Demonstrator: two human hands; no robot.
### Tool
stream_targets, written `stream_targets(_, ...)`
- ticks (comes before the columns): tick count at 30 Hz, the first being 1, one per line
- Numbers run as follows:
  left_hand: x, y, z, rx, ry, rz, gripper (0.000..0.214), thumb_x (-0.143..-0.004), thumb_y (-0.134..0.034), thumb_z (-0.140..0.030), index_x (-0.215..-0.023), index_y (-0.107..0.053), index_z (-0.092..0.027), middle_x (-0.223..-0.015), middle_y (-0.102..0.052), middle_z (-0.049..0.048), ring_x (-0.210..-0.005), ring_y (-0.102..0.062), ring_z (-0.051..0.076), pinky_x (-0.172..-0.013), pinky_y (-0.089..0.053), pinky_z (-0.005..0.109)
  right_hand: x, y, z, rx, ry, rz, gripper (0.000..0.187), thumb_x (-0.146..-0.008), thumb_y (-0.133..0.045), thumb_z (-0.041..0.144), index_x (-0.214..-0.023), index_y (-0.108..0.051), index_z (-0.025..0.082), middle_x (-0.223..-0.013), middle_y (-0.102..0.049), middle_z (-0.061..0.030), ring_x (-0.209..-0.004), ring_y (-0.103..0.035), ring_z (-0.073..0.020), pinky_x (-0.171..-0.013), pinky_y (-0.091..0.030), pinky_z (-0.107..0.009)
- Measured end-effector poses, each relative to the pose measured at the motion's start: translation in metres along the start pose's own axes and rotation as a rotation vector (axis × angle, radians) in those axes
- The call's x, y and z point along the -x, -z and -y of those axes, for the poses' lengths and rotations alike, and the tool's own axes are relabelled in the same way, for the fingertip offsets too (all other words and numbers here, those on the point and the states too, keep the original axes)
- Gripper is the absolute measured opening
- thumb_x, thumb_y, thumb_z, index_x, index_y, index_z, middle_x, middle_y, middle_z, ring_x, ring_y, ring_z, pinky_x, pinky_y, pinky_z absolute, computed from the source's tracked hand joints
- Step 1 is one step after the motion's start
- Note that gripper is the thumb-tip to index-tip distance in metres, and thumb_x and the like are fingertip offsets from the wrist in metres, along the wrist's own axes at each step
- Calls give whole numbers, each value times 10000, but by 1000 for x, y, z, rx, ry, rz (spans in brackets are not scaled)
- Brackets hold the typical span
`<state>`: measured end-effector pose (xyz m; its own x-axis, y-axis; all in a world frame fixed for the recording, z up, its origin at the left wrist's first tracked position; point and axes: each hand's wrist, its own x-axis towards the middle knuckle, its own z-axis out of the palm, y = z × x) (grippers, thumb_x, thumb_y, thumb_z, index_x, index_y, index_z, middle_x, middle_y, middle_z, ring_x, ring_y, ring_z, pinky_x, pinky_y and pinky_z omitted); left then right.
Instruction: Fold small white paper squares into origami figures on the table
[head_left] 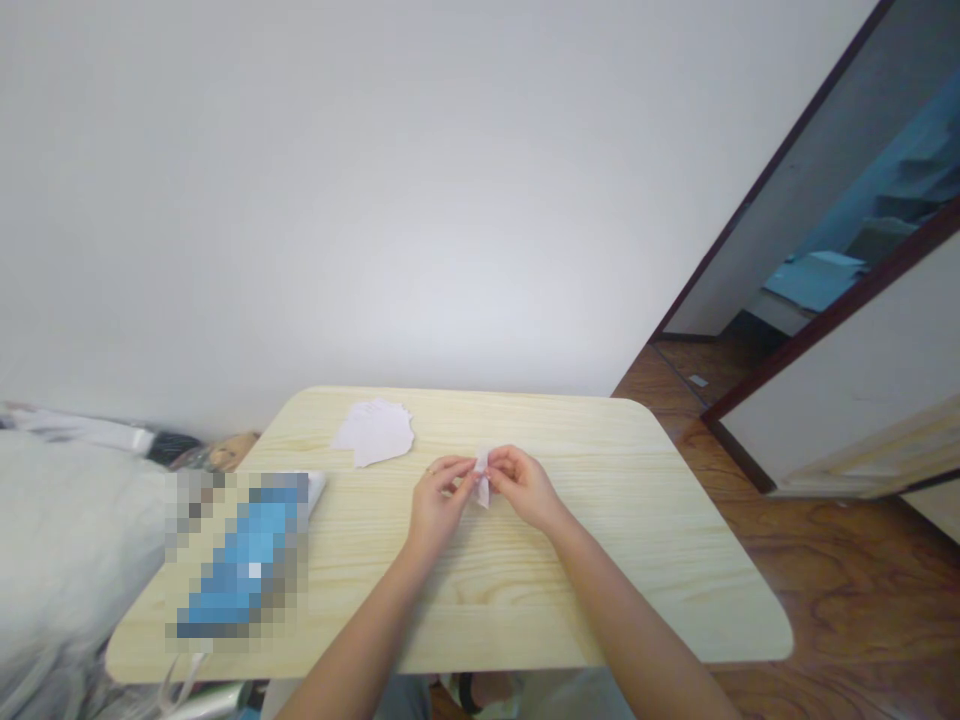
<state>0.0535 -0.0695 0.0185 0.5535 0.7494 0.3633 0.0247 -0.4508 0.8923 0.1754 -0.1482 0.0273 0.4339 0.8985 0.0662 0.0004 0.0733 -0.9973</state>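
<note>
Head view: the left hand (441, 503) and right hand (523, 488) pinched a small folded white paper (482, 480) narrowly between their fingertips, above the wooden table (637, 540). This close grip kept the paper steady.

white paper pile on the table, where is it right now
In the head view, the white paper pile lies near the far edge of the pale wooden table, just beyond the left hand.
</note>
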Motion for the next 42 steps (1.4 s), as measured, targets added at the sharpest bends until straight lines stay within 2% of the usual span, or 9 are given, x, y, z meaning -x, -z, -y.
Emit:
stream_targets(6,1,-1,2,1,9,18,175,-745,-568,-260,-873,-677,-209,-898,-625,72,-814,-589,167,-574,-496,245,4,-5,4,132,51,-49,224,-683,-630,278,-792,-450,203,-730,-588,5,-662,-596,-124,-599,-484,-250)
stream_targets(11,0,-3,8,106,88,64,345,-699,-616,-276,-1038,-604,-213,-1125,-556,99,-1018,-535,212,-720,-509,308,0,-1,1,-34,42,-63,289,-675,-615,274,-837,-380,229,-716,-585,22,-658,-604,-135,-585,-489,-262)
stream_targets(15,-2,-3,11,292,210,104,342,-731,-578,-293,-1051,-570,-171,-1008,-634,96,-856,-616,185,-731,-510,316,-3,4,-1,-119,15,-83,330,-651,-637,306,-812,-359,234,-700,-591,29,-621,-604,-136,-557,-488,-266)
stream_targets(20,-2,-3,11,277,250,66,304,-720,-588,-301,-984,-571,-151,-849,-666,68,-689,-631,165,-610,-510,271,-3,5,0,-164,-37,-39,394,-602,-678,252,-778,-327,229,-699,-623,37,-616,-614,-122,-566,-475,-245)
stream_targets(25,0,-4,14,202,189,50,253,-753,-551,-289,-969,-586,-162,-917,-645,69,-698,-619,148,-607,-500,253,-2,7,2,-152,-62,-57,403,-594,-666,202,-768,-304,228,-662,-616,59,-597,-613,-109,-541,-457,-210)
stream_targets(30,1,-1,8,39,24,11,169,-763,-544,-264,-877,-644,-189,-883,-601,54,-775,-587,150,-598,-500,241,-1,5,5,-94,-51,-80,373,-597,-654,196,-761,-320,228,-617,-564,79,-568,-596,-106,-528,-452,-211)
stream_targets(34,2,0,3,-103,-96,12,162,-774,-544,-263,-855,-670,-201,-841,-583,51,-803,-562,155,-656,-495,266,1,1,3,-14,-10,-90,344,-619,-642,201,-769,-333,224,-647,-561,64,-602,-600,-115,-550,-458,-224)
stream_targets(37,3,0,4,-110,-87,39,176,-768,-560,-289,-869,-668,-193,-848,-597,51,-792,-567,151,-658,-492,263,3,0,1,98,30,-80,294,-655,-625,223,-770,-354,219,-647,-554,57,-590,-584,-111,-524,-438,-210)
stream_targets(42,3,2,2,-112,-28,16,184,-755,-569,-312,-846,-666,-185,-834,-612,51,-769,-577,154,-583,-482,239,7,-2,4,272,68,-66,226,-702,-594,273,-771,-387,213,-662,-546,42,-586,-569,-111,-516,-433,-215)
